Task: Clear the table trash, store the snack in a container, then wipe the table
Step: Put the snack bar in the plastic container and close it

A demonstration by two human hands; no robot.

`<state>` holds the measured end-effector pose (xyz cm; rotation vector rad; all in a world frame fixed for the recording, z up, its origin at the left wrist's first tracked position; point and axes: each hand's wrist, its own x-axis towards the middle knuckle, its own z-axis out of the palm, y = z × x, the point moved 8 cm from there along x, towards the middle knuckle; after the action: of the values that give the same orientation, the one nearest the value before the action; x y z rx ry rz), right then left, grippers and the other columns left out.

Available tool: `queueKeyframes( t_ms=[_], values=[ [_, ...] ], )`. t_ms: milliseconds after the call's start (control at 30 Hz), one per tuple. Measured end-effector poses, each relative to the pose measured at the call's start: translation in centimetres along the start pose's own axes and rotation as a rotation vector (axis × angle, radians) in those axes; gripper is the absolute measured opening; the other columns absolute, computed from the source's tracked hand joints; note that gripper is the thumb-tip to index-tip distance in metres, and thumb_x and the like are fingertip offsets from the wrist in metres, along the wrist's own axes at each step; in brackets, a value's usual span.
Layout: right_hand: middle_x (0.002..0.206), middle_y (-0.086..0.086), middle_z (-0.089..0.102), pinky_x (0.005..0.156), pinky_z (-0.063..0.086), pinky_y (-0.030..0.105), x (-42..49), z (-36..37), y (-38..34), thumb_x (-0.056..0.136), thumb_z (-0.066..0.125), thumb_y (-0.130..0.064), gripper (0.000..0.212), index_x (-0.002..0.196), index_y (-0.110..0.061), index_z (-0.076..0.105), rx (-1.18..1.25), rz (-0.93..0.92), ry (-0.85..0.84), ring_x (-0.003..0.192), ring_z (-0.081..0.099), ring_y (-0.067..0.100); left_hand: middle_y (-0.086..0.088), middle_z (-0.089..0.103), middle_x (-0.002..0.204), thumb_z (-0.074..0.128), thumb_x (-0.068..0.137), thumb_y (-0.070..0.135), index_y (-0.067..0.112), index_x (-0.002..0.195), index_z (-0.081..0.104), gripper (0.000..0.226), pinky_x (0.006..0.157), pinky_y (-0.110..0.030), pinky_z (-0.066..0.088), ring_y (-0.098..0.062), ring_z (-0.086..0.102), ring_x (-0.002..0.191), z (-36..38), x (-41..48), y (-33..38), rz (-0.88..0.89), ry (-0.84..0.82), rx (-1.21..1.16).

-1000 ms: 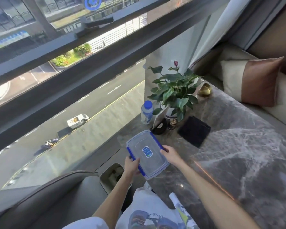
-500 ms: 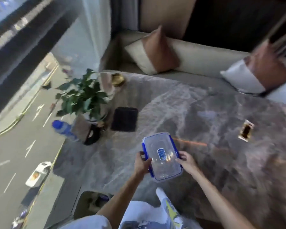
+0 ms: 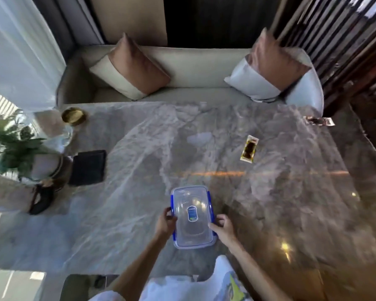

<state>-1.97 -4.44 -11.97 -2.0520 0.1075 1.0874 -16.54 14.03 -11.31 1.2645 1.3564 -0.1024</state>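
Swung round from the window side, the lidded plastic container (image 3: 192, 216) is now over the near middle of the marble table (image 3: 139, 148); whether it rests on the stone I cannot tell. The left hand (image 3: 165, 222) grips its left edge, and the right hand (image 3: 223, 228) grips the right edge. A snack packet (image 3: 249, 151) lies well apart, toward the far right, with a wrapper (image 3: 318, 121) at the far corner. A black cloth (image 3: 88, 167) lies beside the potted plant (image 3: 11, 146), and a sofa (image 3: 193, 68) runs behind.
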Motion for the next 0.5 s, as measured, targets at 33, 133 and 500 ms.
queueKeyframes(
  t_ms=[33, 133, 500],
  values=[
    [0.089, 0.01, 0.054, 0.06, 0.044, 0.016, 0.1, 0.0, 0.0, 0.08, 0.067, 0.012, 0.049, 0.125, 0.015, 0.046, 0.01, -0.004, -0.013, 0.09, 0.051, 0.022, -0.027, 0.067, 0.102, 0.051, 0.092, -0.003, 0.004, 0.134, 0.049, 0.042, 0.081, -0.048, 0.054, -0.027, 0.059, 0.083, 0.0, -0.1, 0.0, 0.001, 0.011, -0.006],
    [0.098, 0.01, 0.051, 0.061, 0.046, 0.01, 0.5, 0.2, -0.1, 0.083, 0.066, 0.008, 0.056, 0.133, 0.009, 0.04, 0.005, 0.003, -0.08, 0.097, 0.05, 0.022, -0.032, 0.064, 0.11, 0.051, 0.094, 0.001, -0.001, 0.134, 0.048, 0.04, 0.085, -0.05, 0.053, -0.028, 0.058, 0.086, 0.1, -0.2, 0.2, -0.027, 0.011, -0.008],
    [0.121, 0.028, 0.063, 0.087, 0.048, 0.039, 0.3, 0.6, -1.0, 0.092, 0.063, -0.013, 0.039, 0.123, 0.007, 0.055, 0.088, 0.02, -0.113, 0.103, 0.061, 0.031, -0.018, 0.056, 0.096, 0.052, 0.097, 0.017, 0.003, 0.126, 0.049, 0.033, 0.08, -0.046, 0.055, -0.025, 0.053, 0.079, -0.2, -0.1, 0.0, -0.114, -0.064, -0.051]
  ],
)
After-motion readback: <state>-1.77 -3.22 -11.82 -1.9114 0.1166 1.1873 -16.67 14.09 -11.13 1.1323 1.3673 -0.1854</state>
